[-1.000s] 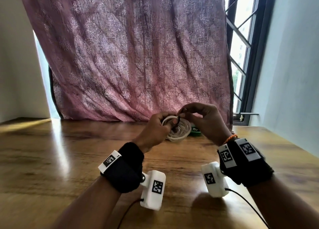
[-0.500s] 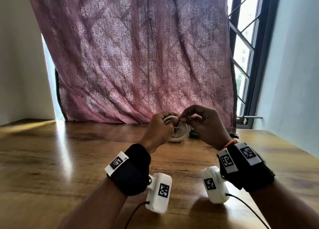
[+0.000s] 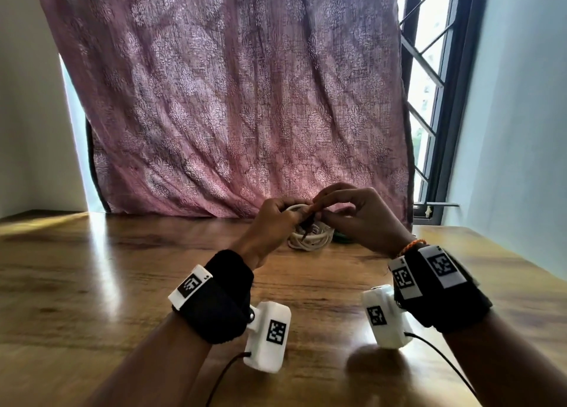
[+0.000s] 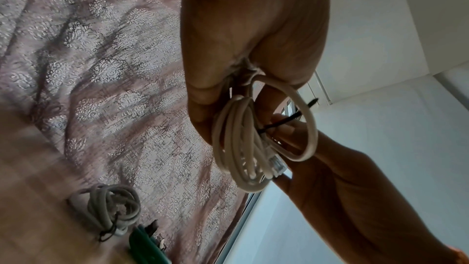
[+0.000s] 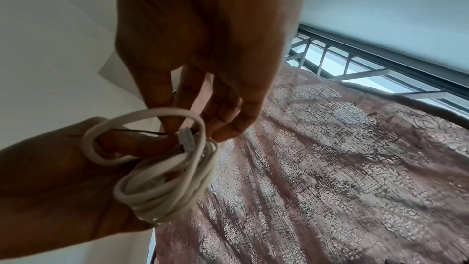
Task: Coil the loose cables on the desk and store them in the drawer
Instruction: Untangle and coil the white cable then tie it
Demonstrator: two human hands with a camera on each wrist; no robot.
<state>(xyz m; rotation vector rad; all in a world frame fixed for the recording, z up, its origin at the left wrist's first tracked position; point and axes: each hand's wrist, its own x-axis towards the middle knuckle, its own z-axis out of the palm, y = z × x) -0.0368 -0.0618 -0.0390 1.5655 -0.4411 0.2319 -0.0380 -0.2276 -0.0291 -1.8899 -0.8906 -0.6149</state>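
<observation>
Binding a coiled white cable (image 4: 243, 148) is the step in hand, judging by the thin black tie (image 4: 284, 122) threaded through its loops. The coil hangs in the air above the wooden desk (image 3: 92, 284), gripped at its top by the left hand (image 3: 273, 222), whose fingers are curled tightly around the bunched strands. One larger loop stands out to the side of the bundle, and a clear plug (image 4: 275, 165) rests among the strands. The right hand (image 3: 362, 219) sits just beside the left, its thumb and forefinger pinching the black tie while the other fingers curl loosely.

To do this well, the left hand probably needs to keep the loops squeezed together so that the stray loop does not spring free, while the right draws the tie snugly around every strand and twists it closed.

On the desk behind, near a patterned pink curtain (image 3: 230, 99), lies a second white coil (image 4: 111, 214), already bound with a dark tie, with a green object (image 4: 144, 246) just beside it. No drawer is in view.
</observation>
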